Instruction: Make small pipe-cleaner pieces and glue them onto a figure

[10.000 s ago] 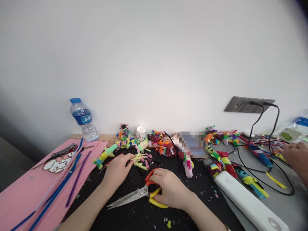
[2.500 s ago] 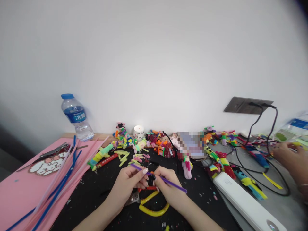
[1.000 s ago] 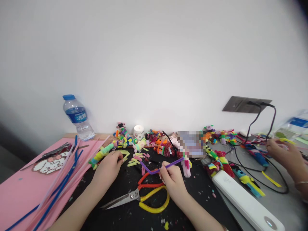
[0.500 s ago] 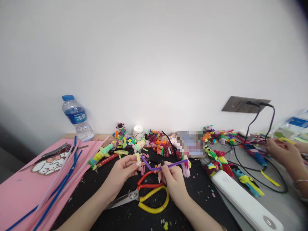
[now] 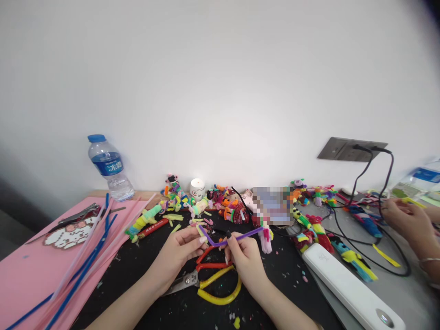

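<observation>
My left hand point(image 5: 180, 254) and my right hand point(image 5: 242, 256) both pinch a bent purple pipe cleaner point(image 5: 237, 236) just above the black table top point(image 5: 137, 275). The left fingers grip its left end together with a short yellow piece point(image 5: 200, 230); the right fingers grip near its bend. Scissors point(image 5: 209, 282) with red and yellow handles lie under both hands, blades pointing left.
A water bottle point(image 5: 110, 167) stands at the back left. Pink paper point(image 5: 30, 275) holds long blue and pink pipe cleaners point(image 5: 82, 261) and pliers point(image 5: 77, 215). Several pipe-cleaner figures point(image 5: 220, 204) line the wall. A white power strip point(image 5: 347, 286), cables point(image 5: 364, 220) and another person's hands point(image 5: 407, 220) are on the right.
My left hand has come back from the table with a short yellow piece and closed on the purple pipe cleaner's left end. The right hand keeps its grip.
</observation>
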Available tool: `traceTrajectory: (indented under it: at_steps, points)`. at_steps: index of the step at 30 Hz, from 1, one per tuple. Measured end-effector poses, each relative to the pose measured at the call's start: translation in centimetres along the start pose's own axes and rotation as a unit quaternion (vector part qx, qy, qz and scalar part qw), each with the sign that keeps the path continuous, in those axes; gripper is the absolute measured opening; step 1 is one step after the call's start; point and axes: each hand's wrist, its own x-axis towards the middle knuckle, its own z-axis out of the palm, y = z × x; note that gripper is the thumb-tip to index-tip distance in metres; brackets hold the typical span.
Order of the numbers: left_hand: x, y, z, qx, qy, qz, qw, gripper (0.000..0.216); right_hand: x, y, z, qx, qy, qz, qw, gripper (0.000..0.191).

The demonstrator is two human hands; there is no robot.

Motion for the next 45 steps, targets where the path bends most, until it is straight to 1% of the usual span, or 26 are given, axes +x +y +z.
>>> traceTrajectory:
  at_steps: [6, 9, 13, 16, 18, 20, 25, 28, 34, 39, 45]
  points:
    - [0.0, 0.1, 0.3, 0.021, 0.049, -0.013, 0.999, 0.021, 0.2, -0.4, 0.0, -0.008, -0.005, 0.008, 1.0, 0.047]
    - [-0.1, 0.2, 0.4, 0.031, 0.067, -0.013, 0.997, 0.024, 0.1, -0.5, 0.1, 0.005, -0.023, 0.003, 1.0, 0.042]
    - [-0.3, 0.4, 0.6, 0.052, 0.06, -0.015, 0.997, 0.027, 0.0, -0.6, 0.4, 0.033, -0.075, 0.012, 0.997, 0.026]
    - [-0.4, 0.4, 0.7, 0.065, 0.045, -0.02, 0.997, 0.028, -0.1, -0.7, 0.6, -0.002, -0.094, -0.017, 0.995, 0.016]
    - [-0.4, 0.4, 0.7, 0.069, 0.038, -0.022, 0.997, 0.028, -0.1, -0.8, 0.6, -0.03, -0.098, -0.041, 0.994, 0.018]
    - [-0.4, 0.3, 0.7, 0.072, 0.036, -0.021, 0.997, 0.028, -0.1, -1.0, 0.6, -0.037, -0.107, -0.046, 0.992, 0.022]
    - [-0.2, -0.1, 0.7, 0.078, 0.033, -0.014, 0.996, 0.027, -0.3, -1.2, 0.5, -0.006, -0.135, -0.024, 0.991, 0.029]
    - [-0.2, -0.2, 0.5, 0.09, 0.016, -0.016, 0.996, 0.026, -0.3, -1.3, 0.4, 0.009, -0.145, -0.01, 0.989, 0.029]
    - [-0.2, -0.2, 0.5, 0.095, 0.002, -0.014, 0.995, 0.024, -0.3, -1.4, 0.4, 0.036, -0.162, -0.018, 0.986, 0.028]
    - [-0.3, -0.1, 0.8, 0.101, -0.006, -0.017, 0.995, 0.026, -0.3, -1.7, 0.4, 0.03, -0.173, -0.028, 0.984, 0.029]
    - [-0.4, -0.1, 1.1, 0.08, -0.016, -0.034, 0.996, 0.028, -0.3, -1.7, 0.3, 0.025, -0.176, -0.033, 0.984, 0.027]
